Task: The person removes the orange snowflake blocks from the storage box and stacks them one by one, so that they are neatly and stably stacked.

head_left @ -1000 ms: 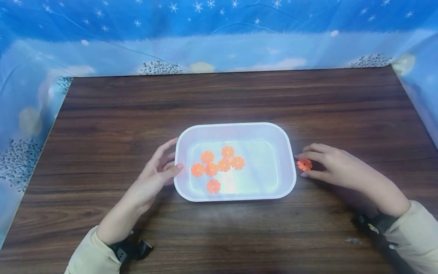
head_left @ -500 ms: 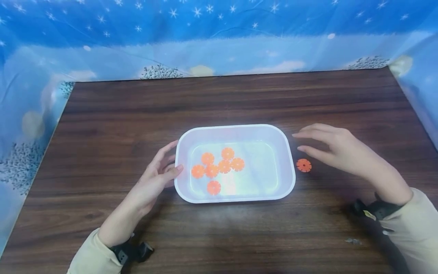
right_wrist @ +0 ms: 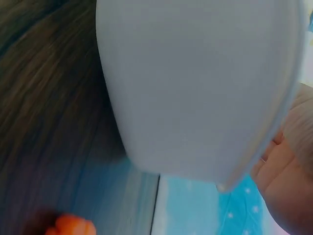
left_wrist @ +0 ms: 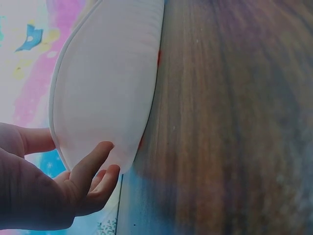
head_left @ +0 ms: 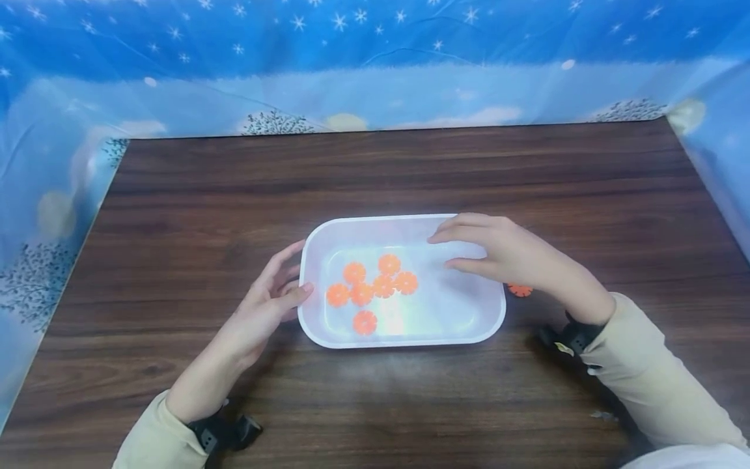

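A white plastic tub (head_left: 492, 329) stands on the table with several orange notched discs (head_left: 365, 322) lying flat in its left half. At its left end my left hand (head_left: 266, 306) grips the wall, thumb over the rim and fingers against the outside; the left wrist view shows the fingers (left_wrist: 93, 166) on that outer wall. My right hand (head_left: 498, 251) is over the right end of the tub, fingers extended and parted, nothing between them. Beyond the tub's right end, partly covered by the right wrist, one more orange notched disc (head_left: 520, 290) lies on the table.
The dark wood-grain table (head_left: 375, 404) runs out to a blue snowflake-patterned cloth (head_left: 375, 58) at the back and sides. A small greyish scrap (head_left: 603, 415) lies near the right forearm. Black cameras are strapped to both wrists.
My right hand let go of the orange disc outside the tub, rose, and moved left over the tub's right end. The left hand keeps its hold on the tub.
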Available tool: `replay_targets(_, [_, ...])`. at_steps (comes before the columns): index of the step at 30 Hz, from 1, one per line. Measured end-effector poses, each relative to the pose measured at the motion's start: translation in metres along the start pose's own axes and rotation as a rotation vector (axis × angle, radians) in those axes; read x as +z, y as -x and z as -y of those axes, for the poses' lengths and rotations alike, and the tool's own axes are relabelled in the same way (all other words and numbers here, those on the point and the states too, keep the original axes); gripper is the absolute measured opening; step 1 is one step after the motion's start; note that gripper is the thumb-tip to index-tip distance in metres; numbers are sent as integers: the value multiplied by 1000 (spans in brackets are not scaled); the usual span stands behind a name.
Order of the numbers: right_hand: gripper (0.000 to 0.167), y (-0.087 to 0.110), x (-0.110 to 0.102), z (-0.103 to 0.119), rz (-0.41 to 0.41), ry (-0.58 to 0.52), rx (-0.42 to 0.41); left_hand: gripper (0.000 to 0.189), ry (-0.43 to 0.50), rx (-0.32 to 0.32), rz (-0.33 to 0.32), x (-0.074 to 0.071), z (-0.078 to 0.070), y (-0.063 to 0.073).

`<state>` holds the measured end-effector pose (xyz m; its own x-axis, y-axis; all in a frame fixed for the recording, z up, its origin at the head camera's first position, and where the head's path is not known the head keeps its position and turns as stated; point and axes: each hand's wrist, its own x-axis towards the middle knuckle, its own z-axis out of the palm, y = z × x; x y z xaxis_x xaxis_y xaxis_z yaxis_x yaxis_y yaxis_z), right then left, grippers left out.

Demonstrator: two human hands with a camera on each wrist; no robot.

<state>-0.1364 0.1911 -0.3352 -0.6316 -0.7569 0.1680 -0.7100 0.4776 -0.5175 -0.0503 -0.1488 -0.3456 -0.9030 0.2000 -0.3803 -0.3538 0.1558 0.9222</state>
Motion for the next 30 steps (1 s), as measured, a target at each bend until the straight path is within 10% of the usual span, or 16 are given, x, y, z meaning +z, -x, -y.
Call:
replay_targets(16, [38, -41, 38, 8, 254, -53, -32, 64, 20, -20, 10, -2, -1, -6])
replay_targets(30, [33, -50, 49, 13, 320, -31, 54, 64, 53, -11, 8, -4, 0, -3])
